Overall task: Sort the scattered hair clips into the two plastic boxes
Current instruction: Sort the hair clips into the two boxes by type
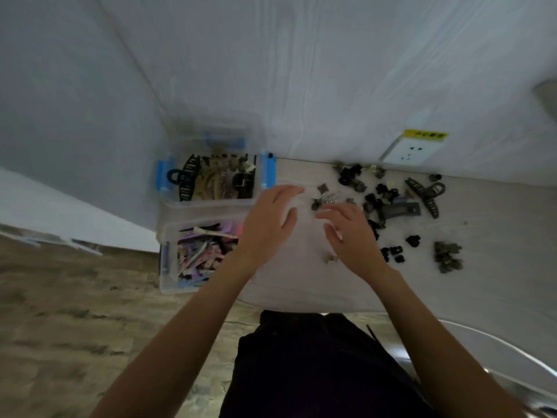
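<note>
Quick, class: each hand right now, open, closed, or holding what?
Left hand: open, fingers straight, holding nothing.
Right hand: open, fingers relaxed, holding nothing.

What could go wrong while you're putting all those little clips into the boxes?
1. The small dark clips lie close together, so reaching fingers could knock some about or off the table.
2. The box of flat coloured clips sits at the table's corner, under the left hand; a bump from that arm might push it off.
3. The picture is blurry, so the right hand may be moving fast and fumble.
</note>
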Demonstrator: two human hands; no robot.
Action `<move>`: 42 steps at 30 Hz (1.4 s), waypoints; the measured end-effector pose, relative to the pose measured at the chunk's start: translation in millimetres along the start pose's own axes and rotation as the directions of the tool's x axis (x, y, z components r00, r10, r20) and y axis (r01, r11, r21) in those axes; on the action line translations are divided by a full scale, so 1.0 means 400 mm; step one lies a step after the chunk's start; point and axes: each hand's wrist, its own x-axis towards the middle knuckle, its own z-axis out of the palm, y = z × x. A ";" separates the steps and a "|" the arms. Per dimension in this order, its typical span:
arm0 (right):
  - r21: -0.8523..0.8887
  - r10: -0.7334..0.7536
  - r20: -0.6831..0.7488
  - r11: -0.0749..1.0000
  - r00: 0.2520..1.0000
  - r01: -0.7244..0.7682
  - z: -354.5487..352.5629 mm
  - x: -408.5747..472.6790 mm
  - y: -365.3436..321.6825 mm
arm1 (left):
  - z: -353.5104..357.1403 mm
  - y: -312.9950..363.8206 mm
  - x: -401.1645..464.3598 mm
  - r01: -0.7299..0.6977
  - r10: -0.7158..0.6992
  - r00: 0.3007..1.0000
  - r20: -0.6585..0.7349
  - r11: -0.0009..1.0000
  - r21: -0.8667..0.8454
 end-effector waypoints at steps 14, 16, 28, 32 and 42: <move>-0.032 0.198 0.055 0.980 0.979 -0.197 -0.013 0.063 0.243 | 0.253 -0.114 0.249 0.293 -0.404 0.909 0.099 0.790 0.538; -0.014 0.206 0.070 0.979 0.976 -0.205 -0.009 0.062 0.261 | 0.262 -0.113 0.251 0.250 -0.367 0.924 0.110 0.795 0.552; -0.089 0.251 -0.023 0.964 0.968 -0.252 -0.007 0.058 0.271 | 0.259 -0.060 0.207 0.269 -0.298 0.947 0.118 0.939 0.215; -0.209 0.454 -0.019 0.870 0.891 -0.447 -0.014 0.058 0.295 | 0.286 -0.044 0.225 0.187 -0.204 0.911 0.357 0.979 0.082; 0.166 0.286 0.179 0.934 0.941 -0.315 -0.045 -0.012 0.291 | 0.325 0.012 0.111 0.111 -0.094 0.875 0.474 0.994 -0.007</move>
